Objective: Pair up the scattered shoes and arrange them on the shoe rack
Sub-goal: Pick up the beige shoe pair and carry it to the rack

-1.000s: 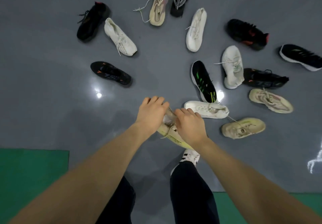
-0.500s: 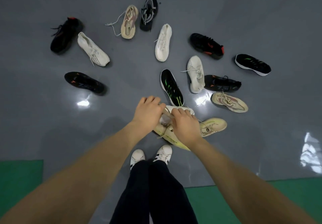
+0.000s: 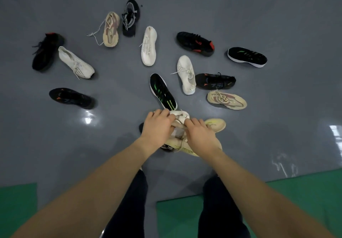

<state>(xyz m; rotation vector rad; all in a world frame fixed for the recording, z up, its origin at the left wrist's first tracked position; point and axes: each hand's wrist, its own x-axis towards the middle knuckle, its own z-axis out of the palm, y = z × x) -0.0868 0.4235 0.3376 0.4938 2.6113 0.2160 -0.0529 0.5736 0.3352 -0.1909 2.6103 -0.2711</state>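
Note:
My left hand (image 3: 157,125) and my right hand (image 3: 200,136) both grip a pale yellow sneaker (image 3: 182,146) held above the floor in front of me, fingers curled at its laces. Just behind my hands lie a white sneaker (image 3: 179,113) and a matching pale yellow sneaker (image 3: 218,124), both partly hidden. Several more shoes are scattered on the grey floor: a black one with green stripes (image 3: 162,94), its match (image 3: 247,57), white knit ones (image 3: 149,46) (image 3: 187,74) (image 3: 75,62), beige ones (image 3: 111,29) (image 3: 226,99), and black ones (image 3: 71,98) (image 3: 215,81) (image 3: 195,43) (image 3: 46,51) (image 3: 130,17).
The glossy grey floor (image 3: 277,117) meets green flooring (image 3: 305,191) near my feet, on both sides. My dark trouser legs (image 3: 220,206) stand below my arms. No shoe rack is in view.
The view shifted so the shoes slid left and then slightly back. My hands kept hold of the pale yellow sneaker and worked at its laces. My feet moved apart.

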